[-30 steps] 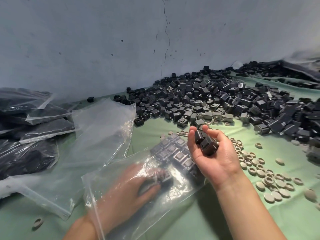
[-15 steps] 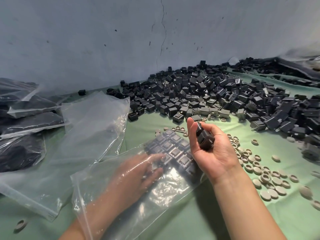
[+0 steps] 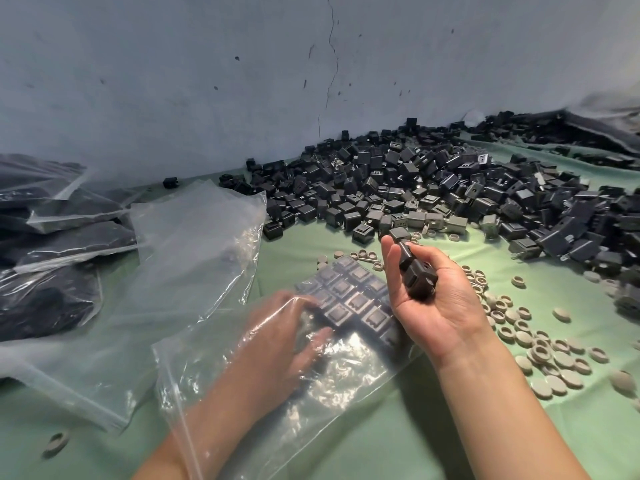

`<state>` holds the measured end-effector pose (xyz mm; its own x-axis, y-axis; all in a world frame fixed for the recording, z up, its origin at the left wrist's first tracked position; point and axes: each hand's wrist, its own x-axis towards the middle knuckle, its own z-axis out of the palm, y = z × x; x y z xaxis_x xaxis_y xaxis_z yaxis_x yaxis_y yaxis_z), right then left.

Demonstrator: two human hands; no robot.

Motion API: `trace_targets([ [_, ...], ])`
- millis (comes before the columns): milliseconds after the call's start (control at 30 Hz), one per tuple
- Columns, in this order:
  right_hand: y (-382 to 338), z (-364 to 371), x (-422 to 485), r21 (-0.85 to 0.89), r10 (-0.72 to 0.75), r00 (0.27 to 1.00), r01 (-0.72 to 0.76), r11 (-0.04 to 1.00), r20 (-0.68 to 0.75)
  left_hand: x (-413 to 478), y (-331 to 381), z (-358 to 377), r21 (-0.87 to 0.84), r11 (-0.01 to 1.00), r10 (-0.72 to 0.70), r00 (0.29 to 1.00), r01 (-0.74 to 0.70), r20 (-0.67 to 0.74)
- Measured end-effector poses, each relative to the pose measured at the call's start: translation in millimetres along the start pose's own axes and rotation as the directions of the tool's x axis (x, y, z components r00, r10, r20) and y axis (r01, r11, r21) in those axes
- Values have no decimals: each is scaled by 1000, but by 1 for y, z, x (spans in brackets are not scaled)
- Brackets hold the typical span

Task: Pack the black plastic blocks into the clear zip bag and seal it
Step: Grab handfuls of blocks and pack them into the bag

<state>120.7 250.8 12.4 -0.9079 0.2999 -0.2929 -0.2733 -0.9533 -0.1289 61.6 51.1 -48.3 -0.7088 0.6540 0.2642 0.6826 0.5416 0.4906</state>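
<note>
A clear zip bag (image 3: 346, 386) lies flat on the green cloth in front of me, its mouth toward me. My left hand (image 3: 277, 337) is inside it, fingers spread against rows of black blocks (image 3: 349, 299) laid flat at the bag's far end. My right hand (image 3: 433, 299) hovers palm-up just right of the bag, curled around a couple of black blocks (image 3: 415, 275). A big loose pile of black blocks (image 3: 433, 199) covers the cloth behind, against the wall.
A second empty clear bag (image 3: 180, 271) lies to the left. Filled, sealed bags (image 3: 52, 244) are stacked at far left. Several grey round caps (image 3: 540, 344) are scattered right of my right hand. A grey wall (image 3: 242, 81) closes off the back.
My left hand has slid deeper into the bag, up to the rows of blocks. My right hand has stayed beside the bag with its blocks, its fingers curling a bit more.
</note>
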Motion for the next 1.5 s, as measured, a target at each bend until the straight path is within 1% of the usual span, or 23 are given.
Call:
trace_targets([
  [67, 0, 0, 0, 2, 0, 1000, 0, 1000, 3, 0, -1, 1, -4, 1000, -8, 1000, 8, 16],
  [300, -1, 0, -1, 6, 8, 1000, -8, 1000, 1, 0, 0, 0, 31, 999, -9, 999, 10, -44],
  [500, -3, -1, -2, 11, 14, 1000, -14, 1000, 2, 1, -1, 1, -25, 1000, 17, 1000, -17, 8],
  [667, -3, 0, -3, -16, 8, 1000, -8, 1000, 10, 3, 3, -1, -62, 997, 40, 999, -42, -28],
  [767, 0, 0, -6, -62, 7, 1000, -6, 998, 23, 0, 9, -9, -103, 992, 68, 997, -72, -39],
  [833, 3, 1, -9, -107, 0, 999, 3, 994, 33, -6, 6, -13, -96, 991, 93, 995, -96, -40],
  [900, 8, 1, -13, -169, -8, 999, 15, 986, 41, -17, 3, -20, -100, 993, 56, 997, -62, -58],
  [933, 11, 0, -15, -214, -12, 999, 23, 977, 50, -25, 0, -23, -101, 994, 39, 996, -47, -86],
  [1000, 17, -3, -20, -320, -15, 997, 38, 947, 73, -45, -7, -32, -84, 996, 4, 982, -21, -189],
  [1067, 24, -5, -24, -440, -6, 996, 46, 897, 93, -67, -14, -40, -114, 990, -110, 943, 78, -313],
  [1133, 34, -4, -29, -598, -14, 991, 91, 796, 133, -87, -17, -48, -178, 976, -198, 862, 128, -466],
  [1233, 57, -3, -38, -793, -3, 966, 213, 571, 257, -101, -13, -57, -167, 980, -190, 734, 105, -652],
  [1333, 83, -7, -53, -885, 47, 934, 318, 339, 354, -103, -13, -61, -213, 974, -212, 645, 77, -734],
  [1367, 92, -9, -58, -898, 65, 928, 336, 284, 368, -103, -12, -60, -234, 970, -226, 627, 71, -745],
  [1400, 101, -10, -63, -903, 87, 922, 344, 257, 376, -104, -12, -60, -252, 966, -235, 615, 60, -753],
  [1433, 108, -11, -67, -903, 109, 917, 350, 249, 385, -104, -10, -58, -266, 963, -233, 616, 40, -752],
  [1500, 123, -14, -74, -897, 138, 899, 380, 226, 415, -105, -5, -57, -251, 968, -202, 648, 17, -735],
])
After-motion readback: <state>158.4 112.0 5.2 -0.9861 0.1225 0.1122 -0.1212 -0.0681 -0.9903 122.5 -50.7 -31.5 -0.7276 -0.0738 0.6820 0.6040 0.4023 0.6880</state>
